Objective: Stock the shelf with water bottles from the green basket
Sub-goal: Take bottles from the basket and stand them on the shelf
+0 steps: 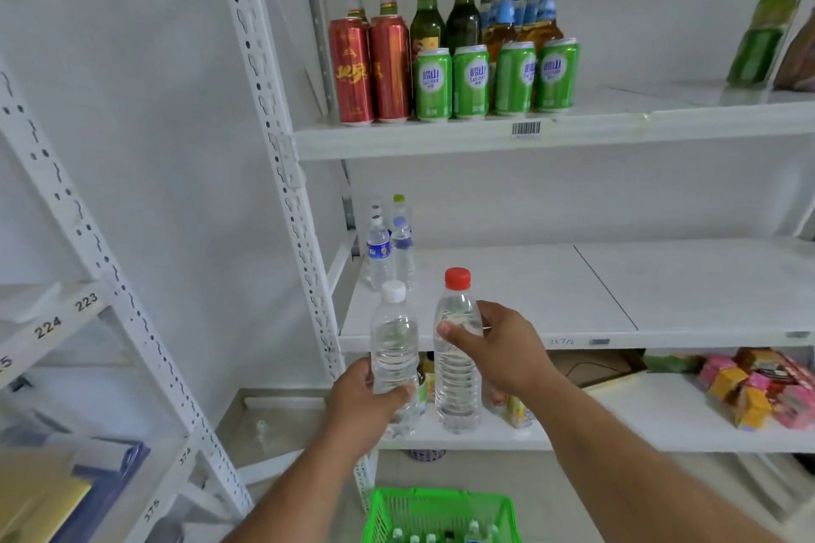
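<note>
— What are the hands holding?
— The left hand is gripping a white-capped bottle; the right hand is gripping a red-capped bottle, both upright before the middle shelf.
— And the basket?
— It is sitting below, bottles inside.

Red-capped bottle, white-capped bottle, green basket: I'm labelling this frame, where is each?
red-capped bottle [456,384], head view, ribbed body.
white-capped bottle [394,339], head view, clear body.
green basket [441,507], head view, back wall.
</note>
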`<action>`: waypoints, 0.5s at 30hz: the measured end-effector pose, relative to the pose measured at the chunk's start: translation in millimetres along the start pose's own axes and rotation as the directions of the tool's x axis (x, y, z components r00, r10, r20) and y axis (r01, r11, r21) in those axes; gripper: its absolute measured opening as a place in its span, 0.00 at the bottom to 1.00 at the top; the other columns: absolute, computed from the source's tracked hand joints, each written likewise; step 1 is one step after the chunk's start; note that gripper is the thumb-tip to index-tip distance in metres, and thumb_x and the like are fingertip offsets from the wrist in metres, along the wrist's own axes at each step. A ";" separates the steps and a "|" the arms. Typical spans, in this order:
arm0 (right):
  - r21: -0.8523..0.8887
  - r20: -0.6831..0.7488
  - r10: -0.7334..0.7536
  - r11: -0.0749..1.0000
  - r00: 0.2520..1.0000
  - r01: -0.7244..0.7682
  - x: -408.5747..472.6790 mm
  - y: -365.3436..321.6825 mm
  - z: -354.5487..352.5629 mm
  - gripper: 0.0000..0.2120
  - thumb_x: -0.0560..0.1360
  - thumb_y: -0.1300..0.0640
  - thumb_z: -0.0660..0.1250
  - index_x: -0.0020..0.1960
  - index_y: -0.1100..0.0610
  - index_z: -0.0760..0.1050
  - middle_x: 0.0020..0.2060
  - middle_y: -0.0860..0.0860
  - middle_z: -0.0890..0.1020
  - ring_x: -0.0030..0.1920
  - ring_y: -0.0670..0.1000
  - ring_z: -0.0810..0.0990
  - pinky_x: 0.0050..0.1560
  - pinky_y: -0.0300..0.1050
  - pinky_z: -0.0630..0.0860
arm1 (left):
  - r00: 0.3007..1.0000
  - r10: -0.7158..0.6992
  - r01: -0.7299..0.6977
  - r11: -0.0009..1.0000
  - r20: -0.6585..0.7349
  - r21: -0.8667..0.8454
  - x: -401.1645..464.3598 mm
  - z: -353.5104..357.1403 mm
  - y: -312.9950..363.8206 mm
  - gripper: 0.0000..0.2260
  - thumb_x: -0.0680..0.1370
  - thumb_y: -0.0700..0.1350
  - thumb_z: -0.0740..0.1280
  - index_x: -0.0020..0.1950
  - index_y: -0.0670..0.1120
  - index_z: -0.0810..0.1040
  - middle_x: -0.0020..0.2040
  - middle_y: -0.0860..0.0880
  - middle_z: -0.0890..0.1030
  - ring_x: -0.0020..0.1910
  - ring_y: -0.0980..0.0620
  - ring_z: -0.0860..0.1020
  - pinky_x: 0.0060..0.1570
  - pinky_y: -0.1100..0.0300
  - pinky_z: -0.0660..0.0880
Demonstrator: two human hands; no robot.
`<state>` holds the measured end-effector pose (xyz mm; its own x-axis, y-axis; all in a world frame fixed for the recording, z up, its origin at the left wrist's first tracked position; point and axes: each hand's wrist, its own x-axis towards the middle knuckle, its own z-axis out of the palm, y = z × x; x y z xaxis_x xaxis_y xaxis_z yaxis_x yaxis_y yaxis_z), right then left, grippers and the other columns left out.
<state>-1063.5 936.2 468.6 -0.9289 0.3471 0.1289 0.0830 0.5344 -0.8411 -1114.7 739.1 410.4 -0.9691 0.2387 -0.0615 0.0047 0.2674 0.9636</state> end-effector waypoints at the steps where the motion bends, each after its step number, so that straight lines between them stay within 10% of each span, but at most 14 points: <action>1: -0.005 0.000 0.006 1.000 1.000 -0.006 5.2 1.7 1.3 0.17 0.74 0.39 0.70 0.57 0.47 0.79 0.45 0.41 0.83 0.43 0.40 0.80 0.38 0.36 0.71 | 1.000 -0.004 0.004 1.000 -0.007 0.004 5.5 0.7 -1.6 0.14 0.70 0.41 0.78 0.53 0.50 0.81 0.48 0.53 0.85 0.36 0.65 0.82 0.30 0.73 0.73; 15: -0.055 -0.017 0.037 0.998 0.999 -0.038 137.3 10.0 49.2 0.15 0.73 0.36 0.69 0.52 0.43 0.79 0.41 0.41 0.84 0.42 0.41 0.81 0.41 0.38 0.73 | 0.999 -0.054 0.054 0.998 -0.006 -0.010 150.1 -15.0 -30.4 0.15 0.69 0.46 0.78 0.54 0.54 0.81 0.49 0.57 0.85 0.47 0.60 0.82 0.48 0.61 0.78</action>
<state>-1208.0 951.3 452.1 -0.9189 0.3798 0.1067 0.1379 0.5625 -0.8152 -1264.1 752.8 375.8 -0.9694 0.2183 -0.1119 -0.0501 0.2706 0.9614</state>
